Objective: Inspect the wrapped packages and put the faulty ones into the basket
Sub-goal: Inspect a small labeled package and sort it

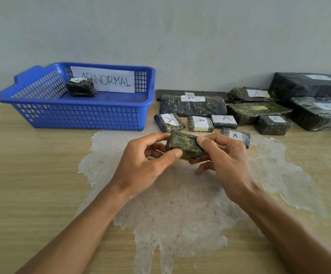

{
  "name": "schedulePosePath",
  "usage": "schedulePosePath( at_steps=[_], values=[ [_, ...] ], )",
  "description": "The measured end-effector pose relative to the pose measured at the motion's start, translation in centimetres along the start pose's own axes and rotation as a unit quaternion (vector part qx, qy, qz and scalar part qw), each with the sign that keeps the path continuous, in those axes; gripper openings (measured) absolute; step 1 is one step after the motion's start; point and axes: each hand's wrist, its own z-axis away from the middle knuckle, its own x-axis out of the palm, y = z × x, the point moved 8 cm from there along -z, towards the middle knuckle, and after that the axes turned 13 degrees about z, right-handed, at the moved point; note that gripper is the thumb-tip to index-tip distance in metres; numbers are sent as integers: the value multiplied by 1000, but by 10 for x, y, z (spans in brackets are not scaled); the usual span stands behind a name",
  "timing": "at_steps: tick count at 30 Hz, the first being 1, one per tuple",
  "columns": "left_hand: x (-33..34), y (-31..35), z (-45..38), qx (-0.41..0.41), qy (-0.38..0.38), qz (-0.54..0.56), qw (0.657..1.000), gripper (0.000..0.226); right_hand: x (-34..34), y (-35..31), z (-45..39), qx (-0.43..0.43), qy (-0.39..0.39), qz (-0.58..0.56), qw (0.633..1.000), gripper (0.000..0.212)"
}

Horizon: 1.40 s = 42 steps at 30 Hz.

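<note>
Head camera looks forward and down, close over the table (32, 184).

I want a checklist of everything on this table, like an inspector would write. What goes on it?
Surface: wooden table with a big patch of veneer peeled away in the middle.
Job's things: blue basket at left with an ABNORMAL sign, one small package inside; held package, no label showing; labelled packages grouped at right, mostly A, some B.
Clutter: nothing seen.
Hands: left hand and right hand both grip the held package above the table.
Cables: nothing seen.
Surroundings: plain pale wall behind.
</note>
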Motion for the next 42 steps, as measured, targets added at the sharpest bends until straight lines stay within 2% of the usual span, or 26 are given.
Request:
schedulePosePath(
  at_steps=[4,7,11,16,20,27,31,36,42],
  values=[
    [-1,6,0,26,4,-10,1000,15,7,-2,3,-9,-52,4,999,26],
    [-1,9,1,29,8,-9,999,8,11,-9,6,-47,-81,24,995,22],
    [-1,8,2,25,16,-18,999,17,12,-12,8,-80,-70,57,993,16],
    [0,6,2,21,15,-33,999,21,12,-11,7,-76,-71,69,992,17],
    [-1,4,3,23,14,-67,997,44,11,-9,7,-66,-61,70,993,16],
    [-2,7,2,38,19,-85,995,32,16,-9,8,-62,-100,44,992,16],
    [-4,8,2,45,28,-75,996,26,19,-9,7,-84,-108,43,990,36],
    [0,2,0,0,-17,7,1000,36,10,-10,4,-123,-59,62,989,38],
    [3,3,-1,-36,-42,119,991,26,8,-17,6,-171,-30,54,983,49]
  ],
)
